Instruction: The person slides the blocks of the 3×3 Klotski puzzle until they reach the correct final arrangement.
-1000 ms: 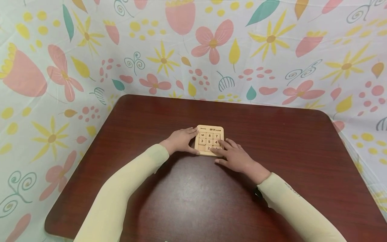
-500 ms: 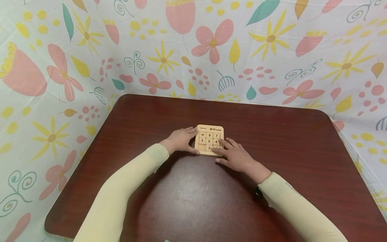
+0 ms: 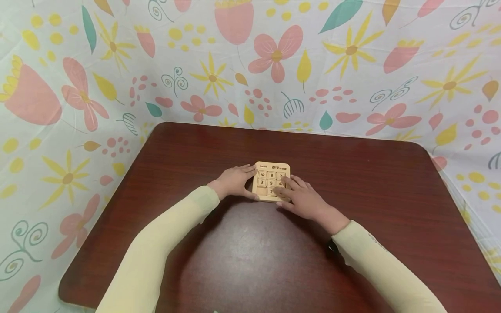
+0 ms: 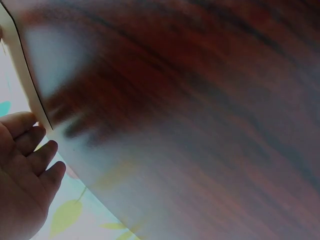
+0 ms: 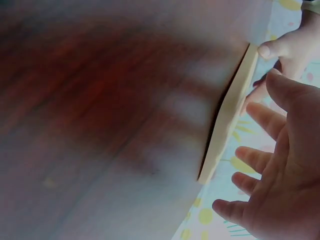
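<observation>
A wooden number sliding puzzle lies flat on the dark red-brown table. Its numbered tiles include the 5 tile in the centre, and an open slot shows at the lower left. My left hand holds the puzzle's left side, thumb at the lower corner and fingers at the upper edge. Over the right-hand tiles lies my right hand, fingers spread, one fingertip by the 7 and another over the lower right tile, which it partly hides. The right wrist view shows the board edge-on beside the extended fingers.
The glossy table has rounded corners and spreads around the puzzle on all sides. A flower-patterned cloth hangs behind it and along the left. Both forearms, in pale yellow sleeves, come in from the front.
My right hand has shifted slightly up the board, a fingertip going from beside the 4 to by the 7. The left hand, the puzzle and its visible tiles stay in place.
</observation>
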`<state>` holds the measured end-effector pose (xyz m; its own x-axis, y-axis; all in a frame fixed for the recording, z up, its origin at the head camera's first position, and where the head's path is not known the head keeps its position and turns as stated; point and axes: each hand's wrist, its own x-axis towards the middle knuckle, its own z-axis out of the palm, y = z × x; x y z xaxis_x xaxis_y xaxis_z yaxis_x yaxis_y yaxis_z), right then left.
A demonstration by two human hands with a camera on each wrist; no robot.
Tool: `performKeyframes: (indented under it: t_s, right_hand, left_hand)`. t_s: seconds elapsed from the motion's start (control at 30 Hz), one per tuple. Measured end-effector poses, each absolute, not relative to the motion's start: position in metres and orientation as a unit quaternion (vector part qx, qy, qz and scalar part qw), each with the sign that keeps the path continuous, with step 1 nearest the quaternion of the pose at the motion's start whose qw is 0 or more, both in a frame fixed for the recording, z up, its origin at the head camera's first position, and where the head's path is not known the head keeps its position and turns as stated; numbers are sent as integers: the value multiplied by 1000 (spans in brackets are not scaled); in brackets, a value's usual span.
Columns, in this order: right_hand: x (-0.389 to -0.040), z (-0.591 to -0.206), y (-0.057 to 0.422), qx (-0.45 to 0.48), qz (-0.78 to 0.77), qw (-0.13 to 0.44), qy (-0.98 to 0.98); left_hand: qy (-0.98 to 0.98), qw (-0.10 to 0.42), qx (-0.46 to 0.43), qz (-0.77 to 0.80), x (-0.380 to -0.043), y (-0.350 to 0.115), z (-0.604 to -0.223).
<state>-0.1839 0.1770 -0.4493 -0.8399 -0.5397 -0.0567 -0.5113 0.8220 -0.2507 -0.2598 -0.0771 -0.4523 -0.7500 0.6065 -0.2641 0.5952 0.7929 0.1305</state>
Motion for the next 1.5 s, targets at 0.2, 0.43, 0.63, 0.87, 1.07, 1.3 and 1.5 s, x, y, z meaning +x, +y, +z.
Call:
performKeyframes:
  t_s: [0.2,0.43,0.63,0.87,1.07,1.3,1.5]
  right_hand:
    - [-188,-448,171,-269,-114,63,954]
    - [-193,-449,165,-265,-120,66,954]
    - [-197,-446,157,-266,-125,74,953]
    - [-200,-446,152,-256,-125,95,954]
    - [-202,-447,148,-258,-117,101,954]
    - [-202,-447,146,-257,-113,101,954]
    - [-203,-450,147,-257,-110,98,955]
  left_hand:
    - [935,146,322,20,-259,-77,-450]
    - [935,142,324,25,-259,-76,-449]
    - [936,141,321,27,-260,-76,-450]
    - [935,143,322,27,-260,-76,-450]
    - [935,146,322,24,-260,-76,-450]
    - [934,147,323,27,-259,-75,-451]
    - [935,148,322,27,-260,-75,-452]
